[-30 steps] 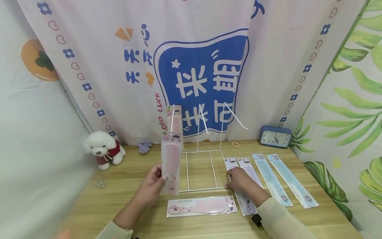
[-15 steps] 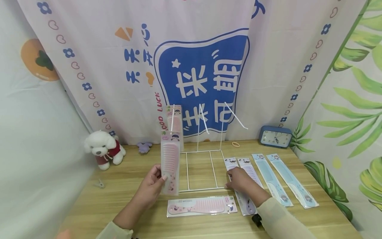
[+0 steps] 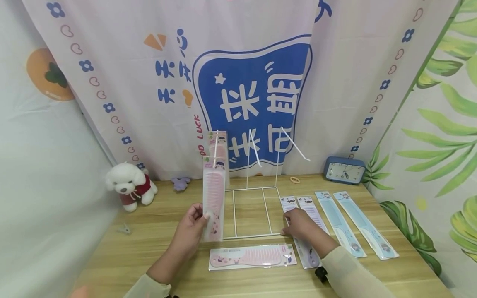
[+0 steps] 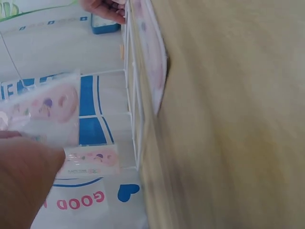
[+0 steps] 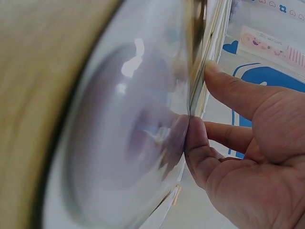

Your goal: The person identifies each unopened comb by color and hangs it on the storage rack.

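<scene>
On my feed, the left hand (image 3: 191, 227) pinches the pink comb packet (image 3: 213, 203) low on its left edge, thumb on its face. I take that low grip as a way of leaving the top end free beside the left hook (image 3: 216, 145) of the white rack (image 3: 253, 236). The packet is upright at the rack's left side, its top overlapping the hook's tip; I cannot tell whether the hook passes through it. Another pink packet (image 3: 222, 142) appears to hang farther back on that hook.

The right hand (image 3: 302, 225) touches the rack's near right corner with thumb and bent fingers, probably to steady the thin wire frame. Whether it truly pinches the wire, I cannot make out. Beneath and beside it lie two purple packets (image 3: 314, 213), with two blue packets (image 3: 337, 223) farther right and a flat pink packet (image 3: 257, 257) just on the near side of the rack; my guess is they are grouped by colour for easy reach.

The held comb looks pale pink under glossy, slightly hazy plastic, teeth toward the left, handle down, with small cartoon prints on it.
</scene>
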